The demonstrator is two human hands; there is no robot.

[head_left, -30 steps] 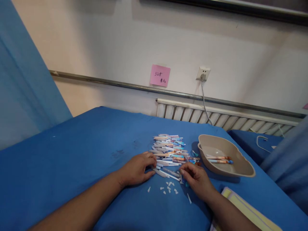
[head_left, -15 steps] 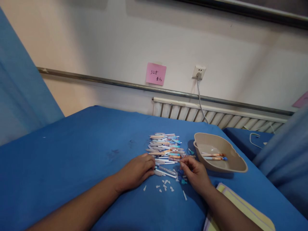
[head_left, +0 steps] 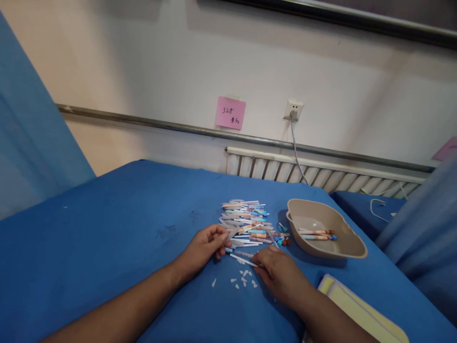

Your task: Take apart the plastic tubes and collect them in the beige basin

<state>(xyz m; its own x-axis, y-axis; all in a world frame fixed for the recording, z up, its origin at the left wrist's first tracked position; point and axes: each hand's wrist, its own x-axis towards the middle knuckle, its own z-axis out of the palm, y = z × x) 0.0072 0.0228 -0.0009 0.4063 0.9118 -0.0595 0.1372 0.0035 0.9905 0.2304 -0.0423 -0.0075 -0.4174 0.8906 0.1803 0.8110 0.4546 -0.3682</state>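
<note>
A loose pile of pen parts (head_left: 246, 219), with white sticks, greyish pointed barrels and coloured printed tubes, lies on the blue cloth. At its left near end, my left hand (head_left: 210, 240) pinches a greyish pointed pen barrel (head_left: 233, 232). My right hand (head_left: 280, 274) is closed, palm down, at the near right of the pile, its fingertips on the end of a white stick (head_left: 243, 259). What else is under those fingers is hidden. Several small white tips (head_left: 244, 276) are scattered in front of the pile, between my hands.
A beige tub (head_left: 352, 240) right of the pile holds two assembled-looking pens (head_left: 317, 237). Small blue and brown caps (head_left: 284, 242) lie beside it. A yellow pad-like item (head_left: 360, 309) is under my right forearm. Behind the blue-covered surface (head_left: 117, 214) are a radiator (head_left: 264, 166) and wall.
My left fingers have risen slightly and now pinch a greyish barrel. My right hand has moved left and toward me, onto the white stick's end, uncovering brown caps near the tub.
</note>
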